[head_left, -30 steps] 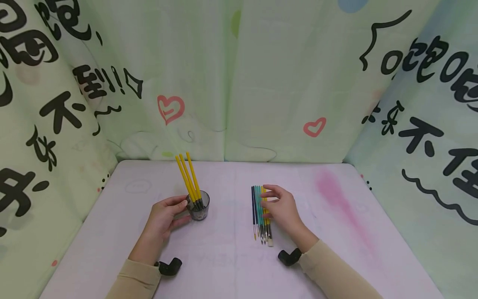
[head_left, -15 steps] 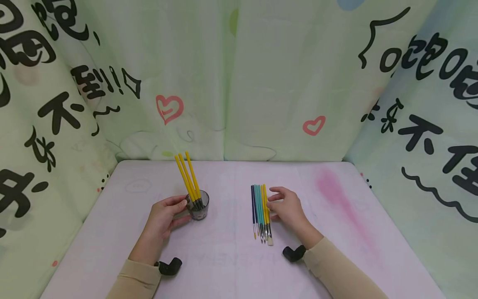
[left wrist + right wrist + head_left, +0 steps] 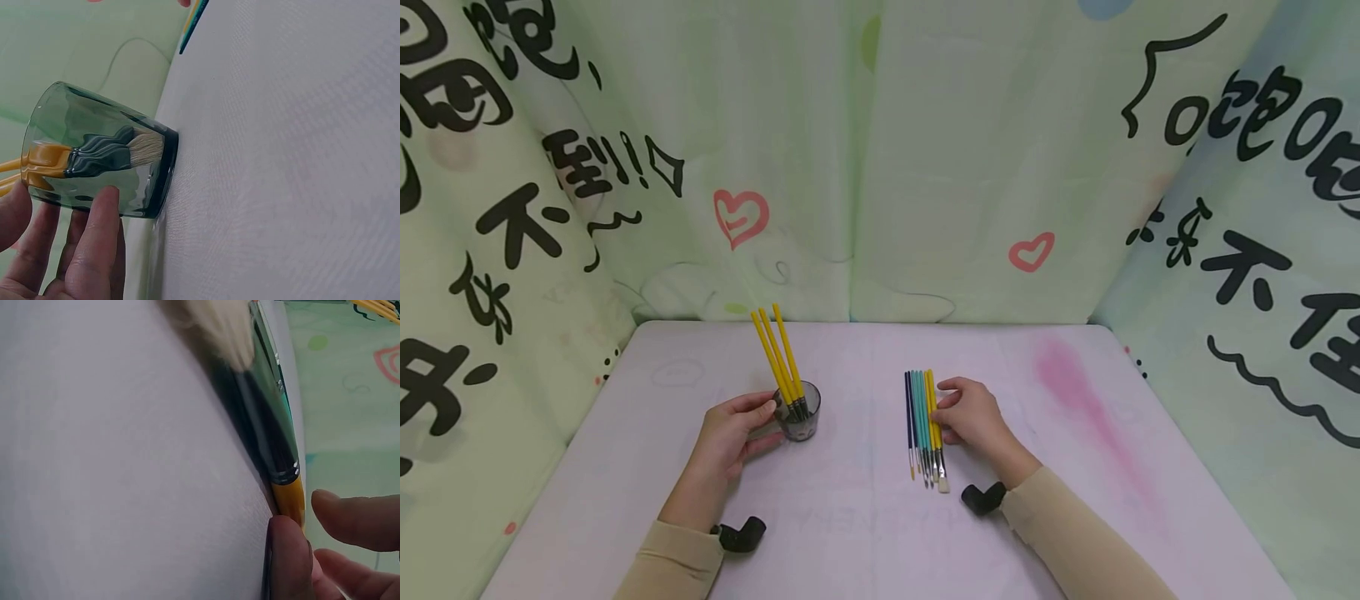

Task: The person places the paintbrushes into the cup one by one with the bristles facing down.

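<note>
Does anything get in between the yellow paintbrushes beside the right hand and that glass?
Yes: the turquoise paintbrushes and dark blue paintbrushes lie flat between the yellow paintbrushes and the glass. Past those, nothing visible stands in the way across the tabletop.

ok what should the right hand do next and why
Probably the right hand should close its fingers around the outermost yellow brush: one lies at the handle, another stands apart, and three yellow brushes lean in the glass the left hand holds.
</note>
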`<action>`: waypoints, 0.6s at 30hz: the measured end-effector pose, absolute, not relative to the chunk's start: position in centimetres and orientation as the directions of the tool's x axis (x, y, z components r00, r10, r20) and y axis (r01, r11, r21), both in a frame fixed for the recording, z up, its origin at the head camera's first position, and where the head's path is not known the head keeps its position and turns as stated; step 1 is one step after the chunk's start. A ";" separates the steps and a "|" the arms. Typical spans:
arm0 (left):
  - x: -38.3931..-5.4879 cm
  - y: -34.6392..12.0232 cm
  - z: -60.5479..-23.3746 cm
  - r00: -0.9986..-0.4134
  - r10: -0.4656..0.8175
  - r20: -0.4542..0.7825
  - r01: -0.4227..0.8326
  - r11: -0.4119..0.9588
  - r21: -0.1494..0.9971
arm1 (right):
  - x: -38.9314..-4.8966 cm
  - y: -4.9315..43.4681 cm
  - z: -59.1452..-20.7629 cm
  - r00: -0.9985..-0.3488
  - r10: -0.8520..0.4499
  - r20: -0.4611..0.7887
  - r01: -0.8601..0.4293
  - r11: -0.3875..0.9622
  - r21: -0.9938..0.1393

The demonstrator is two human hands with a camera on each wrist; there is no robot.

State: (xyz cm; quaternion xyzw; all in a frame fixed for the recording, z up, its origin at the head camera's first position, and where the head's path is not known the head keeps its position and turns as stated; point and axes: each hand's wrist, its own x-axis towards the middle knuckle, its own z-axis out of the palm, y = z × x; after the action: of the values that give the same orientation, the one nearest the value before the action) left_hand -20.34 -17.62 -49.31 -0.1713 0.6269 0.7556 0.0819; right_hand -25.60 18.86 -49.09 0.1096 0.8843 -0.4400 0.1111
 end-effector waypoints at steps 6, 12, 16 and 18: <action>-20.4 -17.7 -49.4 -0.929 -0.089 -0.359 -0.335 -0.207 0.919 | -26.0 18.5 -49.3 -0.955 0.088 -0.282 0.271 0.641 -0.718; -20.3 -17.7 -49.4 -0.931 -0.087 -0.355 -0.333 -0.201 0.921 | -26.3 18.3 -49.1 -0.951 0.095 -0.294 0.276 0.691 -0.668; -20.3 -17.7 -49.4 -0.931 -0.086 -0.356 -0.334 -0.201 0.921 | -26.7 18.2 -48.7 -0.944 0.094 -0.316 0.283 0.724 -0.629; -20.3 -17.7 -49.4 -0.930 -0.086 -0.356 -0.334 -0.201 0.921 | -26.9 18.1 -48.6 -0.937 0.101 -0.335 0.298 0.733 -0.611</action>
State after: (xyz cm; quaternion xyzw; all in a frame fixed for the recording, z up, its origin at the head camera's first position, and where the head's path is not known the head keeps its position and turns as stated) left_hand -20.34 -17.69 -49.37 -0.1675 0.6266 0.7567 0.0820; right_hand -26.92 18.12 -48.60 0.1085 0.9202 -0.3487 0.1411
